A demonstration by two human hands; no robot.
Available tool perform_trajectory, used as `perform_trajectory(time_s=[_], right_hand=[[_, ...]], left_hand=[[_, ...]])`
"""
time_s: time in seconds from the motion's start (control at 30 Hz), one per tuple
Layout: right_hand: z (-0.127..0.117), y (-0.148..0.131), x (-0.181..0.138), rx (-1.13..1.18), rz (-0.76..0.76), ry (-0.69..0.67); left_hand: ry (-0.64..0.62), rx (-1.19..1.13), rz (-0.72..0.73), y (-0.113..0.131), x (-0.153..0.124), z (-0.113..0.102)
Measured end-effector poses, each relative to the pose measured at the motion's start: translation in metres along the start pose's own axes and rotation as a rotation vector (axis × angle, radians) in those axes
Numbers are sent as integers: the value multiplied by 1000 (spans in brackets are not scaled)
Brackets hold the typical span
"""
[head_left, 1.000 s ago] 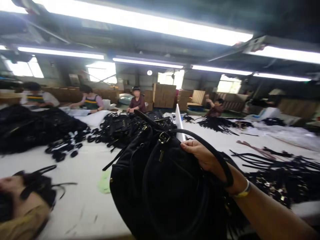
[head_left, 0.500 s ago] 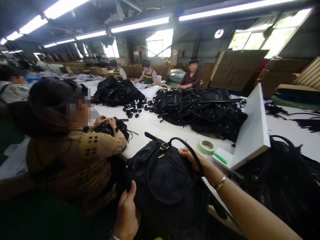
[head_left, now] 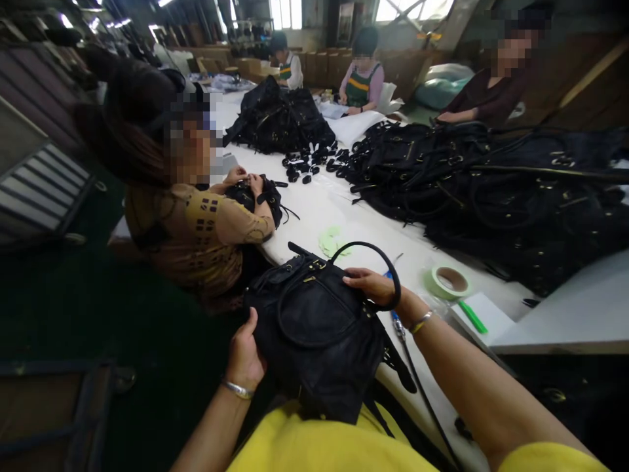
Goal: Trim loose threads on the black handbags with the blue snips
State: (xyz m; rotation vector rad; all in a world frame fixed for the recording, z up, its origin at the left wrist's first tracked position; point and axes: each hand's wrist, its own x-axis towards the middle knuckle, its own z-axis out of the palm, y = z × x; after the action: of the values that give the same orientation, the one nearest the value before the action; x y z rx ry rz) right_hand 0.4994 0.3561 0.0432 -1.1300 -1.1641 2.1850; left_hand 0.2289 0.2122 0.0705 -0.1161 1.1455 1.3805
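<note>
The black handbag (head_left: 319, 334) sits at the near edge of the white table (head_left: 339, 210), overhanging toward the person's lap, bag body between both hands. Left hand (head_left: 244, 357) is closed on the bag's lower-left side — thumb on the front face, fingers wrapped behind and hidden. Right hand (head_left: 376, 287) lies on the top right corner, arm threaded through the carry handle (head_left: 371, 259), which arches over the wrist; fingers look curled on the upper edge, but whether they truly pinch it cannot be told.

Bag's long axis runs from about 7 o'clock at the left hand to about 1 o'clock at the right hand. The zip pull and gold hardware (head_left: 317, 265) lie at 10 o'clock from the right hand, near it and well apart from the left — so the right hand is the nearer one to the bag's top.

At 3 o'clock from the right hand: a roll of green tape (head_left: 448, 282), a green pen (head_left: 472, 316) just beside it. A co-worker (head_left: 196, 229) sits at 10 o'clock, hands on another bag. A heap of black bags (head_left: 491, 190) fills the table at 2 o'clock.
</note>
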Motion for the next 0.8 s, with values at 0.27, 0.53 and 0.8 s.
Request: perform_trajectory(time_s=[0.27,0.53,0.8], right_hand=[[-18,-5,5,-112,7,-96],[-26,1,18,-270,-54,104],[0,19,11,-367,-81,223]], left_hand=[[34,-81,36,-18,-15,4],[230,-69,353,-8,-42,-9],[419,25,539,8,-72,-20]])
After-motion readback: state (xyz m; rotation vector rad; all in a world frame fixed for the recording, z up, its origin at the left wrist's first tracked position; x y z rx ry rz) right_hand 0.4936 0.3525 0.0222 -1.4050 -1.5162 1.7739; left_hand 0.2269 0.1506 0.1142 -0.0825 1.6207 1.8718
